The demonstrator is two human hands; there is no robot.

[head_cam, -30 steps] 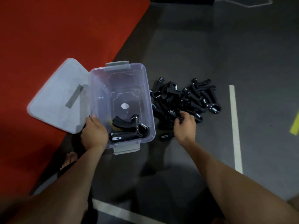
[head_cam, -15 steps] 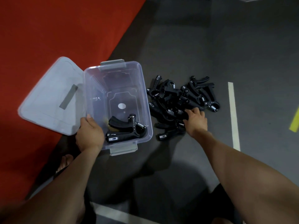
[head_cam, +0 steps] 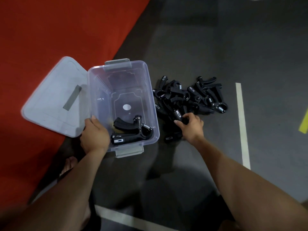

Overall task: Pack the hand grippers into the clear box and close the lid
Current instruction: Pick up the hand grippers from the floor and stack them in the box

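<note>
Since the earlier frames the right hand [head_cam: 191, 125] has shifted from the far side of the pile [head_cam: 190, 97] back to its near edge, and its fingers now curl round the handle of one gripper [head_cam: 177, 115]. The left hand [head_cam: 94, 135] stays at the near left corner of the box [head_cam: 150, 90].

State of each grip: the right hand pinches the black handle between thumb and fingers; the gripper lies in the pile and is not yet lifted. The left hand grips the box rim, thumb along the wall, and steadies it.

Location of task items: two grippers [head_cam: 131, 130], as far as can be seen, lie in the near end of the box. The rest form a tangled heap on the floor just right of the box. The lid [head_cam: 53, 97] lies open to the left, resting on the red mat [head_cam: 50, 30].

Hazards, as a judgement:
- Handles and springs interlock in the heap. A pull on one unit may drag neighbours along or scatter them.
- A hold on one handle only may let the unit swing and slip.
- Loose stacking may leave parts above the rim and block the lid.
</note>
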